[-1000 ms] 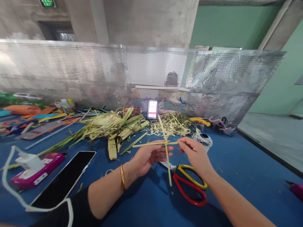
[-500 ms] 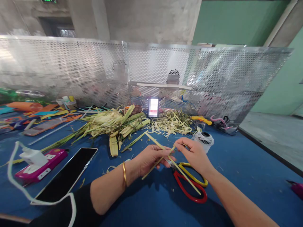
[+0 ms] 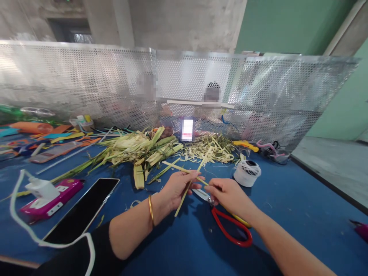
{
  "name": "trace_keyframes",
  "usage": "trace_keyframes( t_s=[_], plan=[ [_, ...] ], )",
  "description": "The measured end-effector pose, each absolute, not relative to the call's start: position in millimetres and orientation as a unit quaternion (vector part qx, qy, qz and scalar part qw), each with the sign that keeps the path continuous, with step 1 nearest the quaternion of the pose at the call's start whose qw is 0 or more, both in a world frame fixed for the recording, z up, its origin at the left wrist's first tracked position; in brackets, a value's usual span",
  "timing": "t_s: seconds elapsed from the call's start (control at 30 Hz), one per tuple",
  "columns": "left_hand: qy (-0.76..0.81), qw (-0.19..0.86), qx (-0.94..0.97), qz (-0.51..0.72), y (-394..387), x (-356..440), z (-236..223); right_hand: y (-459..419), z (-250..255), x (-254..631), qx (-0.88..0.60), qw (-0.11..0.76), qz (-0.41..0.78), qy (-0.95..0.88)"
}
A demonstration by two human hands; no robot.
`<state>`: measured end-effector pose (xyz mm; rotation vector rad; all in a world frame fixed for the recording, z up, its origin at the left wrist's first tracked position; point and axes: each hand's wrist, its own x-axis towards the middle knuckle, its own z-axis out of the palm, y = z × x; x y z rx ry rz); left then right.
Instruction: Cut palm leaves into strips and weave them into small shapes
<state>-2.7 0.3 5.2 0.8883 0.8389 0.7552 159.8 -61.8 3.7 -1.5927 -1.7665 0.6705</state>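
My left hand [image 3: 180, 188] pinches two narrow pale-green plant strips where they cross. One strip [image 3: 181, 201] slants from lower left up toward the far pile. The other strip [image 3: 174, 165] slopes down from upper left to my right hand [image 3: 230, 195], whose fingers are closed on its near end. Beneath the hands lie scissors [image 3: 233, 236] with one red and one yellow handle loop; my right hand covers part of them. A spool of white string [image 3: 246, 174] stands beyond my right hand.
Leafy stalks [image 3: 132, 149] and strip scraps [image 3: 212, 149] lie in piles before a perforated metal screen [image 3: 115, 84]. At left are a black-screened phone [image 3: 83, 209] and a magenta power strip [image 3: 53, 199] with a white cable [image 3: 17, 214]. A yellow tool [image 3: 245, 145] lies at back right.
My right hand has moved down and toward me, now gripping the other strip's end. The strips have turned in my left hand, and the scissor blades show more.
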Motion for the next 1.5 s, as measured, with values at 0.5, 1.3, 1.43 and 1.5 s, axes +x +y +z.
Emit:
trace_keyframes(
  t_s=[0.5,1.3,1.43,1.5],
  plan=[
    [0.297,0.856,0.346,0.244,-10,-6,14,-50,-11,163,-0.501,0.449,0.087,-0.735],
    [0.362,0.79,0.374,0.324,-8,-3,15,-50,-3,170,-0.568,0.482,0.302,-0.595],
    [0.369,0.796,0.371,0.304,-5,-4,15,-55,10,180,-0.551,0.447,0.504,-0.493],
    [0.369,0.779,0.397,0.316,-5,-3,13,-60,15,177,-0.543,0.411,0.522,-0.513]
  ],
)
